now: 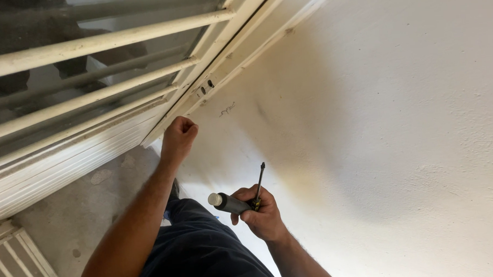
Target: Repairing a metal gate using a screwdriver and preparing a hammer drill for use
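Head view: one screwdriver [258, 183], one dark tube with a white cap [227, 202], two hands. Right hand [262, 211] closed around both, screwdriver shaft pointing up along the white wall [393, 122], tube jutting left. Left hand [178, 136] curled into a loose fist, raised near the cream door frame [222, 74]; whether holding anything, cannot tell. Barred window [80, 79] at left.

L arm stretched fwd, wrist straight, left hand [178, 138] curled into a loose fist, knuckles up. R forearm bent inward, right hand [262, 211] closed tight, 4 fingers wrapped, thumb on top.
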